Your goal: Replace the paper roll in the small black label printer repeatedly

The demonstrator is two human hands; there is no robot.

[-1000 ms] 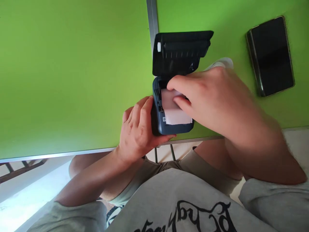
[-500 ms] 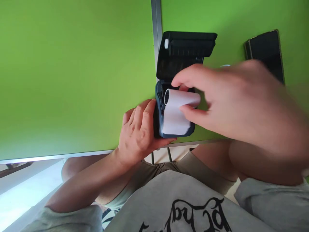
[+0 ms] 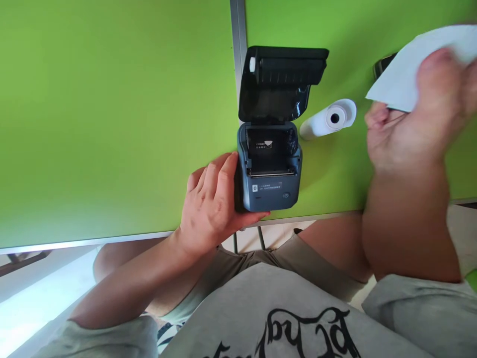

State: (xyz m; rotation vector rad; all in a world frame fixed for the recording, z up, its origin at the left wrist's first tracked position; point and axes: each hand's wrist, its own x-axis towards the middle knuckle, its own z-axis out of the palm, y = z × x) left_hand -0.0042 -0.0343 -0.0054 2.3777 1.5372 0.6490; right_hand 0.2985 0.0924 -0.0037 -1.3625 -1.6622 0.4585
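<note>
Holding cropped paper (image 3: 404, 74), right hand (image 3: 425, 122) blurred

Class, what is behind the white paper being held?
Past the white paper in the right hand, one corner of a dark object shows on the green table. The rest is covered, so its full shape cannot be seen.

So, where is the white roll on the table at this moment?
In the head view, the white roll lies right of centre on the green table, just right of the open device and left of the right hand.
</note>
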